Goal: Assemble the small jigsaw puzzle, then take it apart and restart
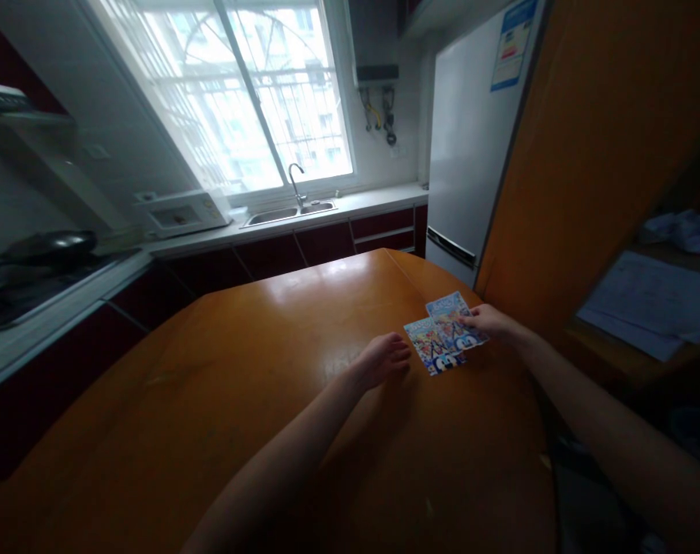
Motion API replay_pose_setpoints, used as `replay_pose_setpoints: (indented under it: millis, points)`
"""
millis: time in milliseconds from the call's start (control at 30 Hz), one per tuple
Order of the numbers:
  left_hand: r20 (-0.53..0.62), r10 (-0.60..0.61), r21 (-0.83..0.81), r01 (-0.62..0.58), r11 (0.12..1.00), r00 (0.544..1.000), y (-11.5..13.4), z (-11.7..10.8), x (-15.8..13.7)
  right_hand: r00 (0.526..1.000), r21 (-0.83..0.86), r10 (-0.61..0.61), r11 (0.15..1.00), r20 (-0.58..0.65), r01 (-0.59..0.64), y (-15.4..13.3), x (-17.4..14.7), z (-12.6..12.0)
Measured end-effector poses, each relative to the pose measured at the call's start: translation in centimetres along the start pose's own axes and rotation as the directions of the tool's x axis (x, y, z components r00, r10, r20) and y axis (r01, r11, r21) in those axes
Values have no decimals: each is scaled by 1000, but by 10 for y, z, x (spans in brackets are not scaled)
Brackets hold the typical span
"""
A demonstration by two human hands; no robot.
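My right hand (484,322) pinches the right edge of a blue-and-white printed sheet (445,309) with a cartoon figure near its bottom edge. That sheet overlaps a second, similar printed sheet (422,342), which appears to lie flat on the wooden table (258,369). Just left of the second sheet is my left hand (383,358), holding nothing. Its fingers are loosely stretched, slightly bent, and a small gap seems to separate them from the sheet. Whether each sheet is a single leaf, a booklet or a packet cannot be made out.
Beyond the table runs a counter with a sink (281,215), a tap (295,183) and a white microwave (180,214). A wok (53,248) sits on the stove at left. A fridge (468,146) stands behind right; papers (650,300) lie on a shelf.
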State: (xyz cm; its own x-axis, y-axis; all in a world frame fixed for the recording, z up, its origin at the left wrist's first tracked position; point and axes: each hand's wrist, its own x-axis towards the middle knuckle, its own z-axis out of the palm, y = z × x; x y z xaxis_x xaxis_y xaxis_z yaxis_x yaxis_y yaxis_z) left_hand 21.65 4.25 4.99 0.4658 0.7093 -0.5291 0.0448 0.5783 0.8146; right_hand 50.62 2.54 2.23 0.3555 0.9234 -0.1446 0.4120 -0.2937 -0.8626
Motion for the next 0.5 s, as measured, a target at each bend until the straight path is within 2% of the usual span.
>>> replay_pose_setpoints:
  millis: [67,133,233,333,500]
  points:
    - [15,-14,-22,15,1000,1000,1,0,1,993,2,64,998,97,-65,-8,-4,17]
    - [37,-21,-42,23,999,999,0,0,2,986,-4,108,994,131,-108,-15,-5,33]
    - [66,-18,-70,23,997,998,-1,-1,3,985,-6,134,991,104,-134,-23,-4,47]
    - [74,-17,-82,23,996,997,-2,-3,1,988,0,137,991,68,-137,-26,-3,51]
    - [92,-3,-71,10,997,996,-1,-10,-10,987,33,136,990,91,-139,-33,-13,63]
